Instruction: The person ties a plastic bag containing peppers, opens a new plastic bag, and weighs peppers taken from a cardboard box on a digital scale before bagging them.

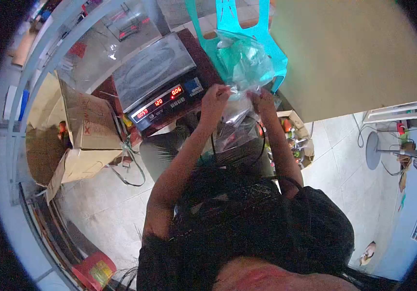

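My left hand (214,99) pinches one side of a clear plastic bag (244,60), its fingers closed. My right hand (265,103) is closed on the other side of the bag, level with the left. The crumpled film spreads out beyond my hands over a turquoise plastic chair (264,36), and more of it hangs between my forearms above my lap. Whether anything lies inside the bag I cannot tell. Left of my left hand stands a digital scale (152,72) with a bare metal plate and lit red figures on its display.
An open cardboard box (92,121) stands at the left, with something orange-red inside. Another low box (295,140) beside my right forearm holds several small colourful items. A brown panel (349,53) rises at the upper right. A fan-like round base (372,150) stands on the tiles.
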Motion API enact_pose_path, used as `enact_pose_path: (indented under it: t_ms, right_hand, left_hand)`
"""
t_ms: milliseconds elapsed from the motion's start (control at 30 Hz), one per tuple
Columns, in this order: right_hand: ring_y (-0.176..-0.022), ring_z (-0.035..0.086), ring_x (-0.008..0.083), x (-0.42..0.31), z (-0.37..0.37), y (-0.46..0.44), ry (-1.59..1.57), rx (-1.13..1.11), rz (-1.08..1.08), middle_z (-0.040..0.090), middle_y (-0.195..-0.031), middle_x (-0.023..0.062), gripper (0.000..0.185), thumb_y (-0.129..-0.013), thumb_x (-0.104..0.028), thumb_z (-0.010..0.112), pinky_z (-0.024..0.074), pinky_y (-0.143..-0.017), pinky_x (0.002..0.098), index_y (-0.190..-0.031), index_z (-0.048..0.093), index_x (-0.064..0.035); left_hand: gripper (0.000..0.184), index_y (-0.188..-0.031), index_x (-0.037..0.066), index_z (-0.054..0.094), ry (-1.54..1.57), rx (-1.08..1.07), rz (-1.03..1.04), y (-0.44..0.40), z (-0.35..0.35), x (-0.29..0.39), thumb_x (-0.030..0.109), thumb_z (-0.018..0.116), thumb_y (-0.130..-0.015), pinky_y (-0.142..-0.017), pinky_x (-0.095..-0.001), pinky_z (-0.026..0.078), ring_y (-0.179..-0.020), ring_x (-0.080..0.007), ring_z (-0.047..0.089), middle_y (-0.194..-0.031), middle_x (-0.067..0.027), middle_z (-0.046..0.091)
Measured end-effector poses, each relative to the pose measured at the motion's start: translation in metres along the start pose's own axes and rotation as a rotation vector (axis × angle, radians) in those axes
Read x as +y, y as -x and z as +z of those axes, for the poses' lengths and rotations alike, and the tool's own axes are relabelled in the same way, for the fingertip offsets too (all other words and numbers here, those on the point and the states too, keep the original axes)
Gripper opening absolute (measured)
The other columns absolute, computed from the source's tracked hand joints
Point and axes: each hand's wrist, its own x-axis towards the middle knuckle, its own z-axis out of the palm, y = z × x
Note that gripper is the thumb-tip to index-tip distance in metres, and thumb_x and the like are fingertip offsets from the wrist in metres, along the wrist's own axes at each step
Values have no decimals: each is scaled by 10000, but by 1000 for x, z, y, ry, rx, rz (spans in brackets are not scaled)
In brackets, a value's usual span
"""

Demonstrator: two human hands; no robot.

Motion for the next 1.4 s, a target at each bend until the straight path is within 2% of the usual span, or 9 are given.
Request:
enact_pose_path:
  t_ms: [100,200,300,400,467,767,867,967,1400]
  right_hand:
    - [-631,581,238,46,-9,-39,33,94,85,601,-683,67,298,-791,-189,673,472,-608,376,-1055,627,-60]
    - [-721,589,331,70,-11,-66,991,201,-859,597,-760,137,382,-743,-126,662,478,-674,447,-1119,606,-96]
    - [-876,568,392,68,4,-87,769,6,-952,590,-921,210,474,-702,-114,668,468,-748,503,-1165,573,-86]
    - [-942,574,329,75,25,-118,799,-39,-640,583,-1038,200,522,-692,-125,687,481,-767,472,-1196,555,-88]
    - [-859,597,374,135,48,-182,217,-102,-567,609,-986,199,433,-714,-144,666,499,-739,461,-1133,581,-79]
    - [-736,566,175,143,59,-196,25,-119,-361,590,-873,48,318,-836,-292,652,463,-613,307,-1044,587,-60]
    - [-669,538,157,85,55,-146,-326,-36,-45,570,-797,34,262,-842,-295,640,439,-561,314,-983,589,-81]
    - [-659,531,164,70,51,-147,-634,-73,186,568,-793,40,230,-842,-284,632,434,-550,327,-964,591,-93]
    - [-746,591,258,54,92,-294,268,234,-511,620,-885,105,290,-811,-269,610,463,-642,410,-1012,612,-61]
  left_hand:
    - [300,-990,-2,567,-345,145,224,-34,12,-2,131,676,-744,-763,-405,456,-881,-325,581,-885,-164,566]
    - [292,-975,8,562,-597,269,374,-69,33,1,160,673,-753,-776,-437,453,-891,-350,572,-890,-168,558]
    - [257,-982,34,544,-732,144,373,-104,49,-24,172,634,-785,-753,-462,458,-878,-371,574,-940,-172,555]
    - [206,-994,65,525,-775,-165,252,-124,39,-35,158,584,-819,-721,-466,468,-876,-372,582,-991,-164,547]
    - [175,-996,80,515,-766,-200,282,-127,33,-38,134,554,-835,-701,-463,475,-882,-366,589,-1017,-155,543]
    - [259,-991,65,581,-878,192,451,-135,27,-30,221,617,-787,-742,-423,494,-864,-317,598,-871,-127,578]
    - [171,-929,87,589,-910,-194,313,-140,31,-44,205,589,-805,-730,-426,493,-848,-323,601,-872,-131,575]
    - [92,-875,99,583,-661,-123,332,-146,41,-74,170,550,-828,-720,-443,484,-841,-345,599,-867,-135,575]
    - [57,-875,41,558,-382,23,268,-150,10,-50,81,546,-837,-715,-463,449,-844,-375,564,-872,-165,563]
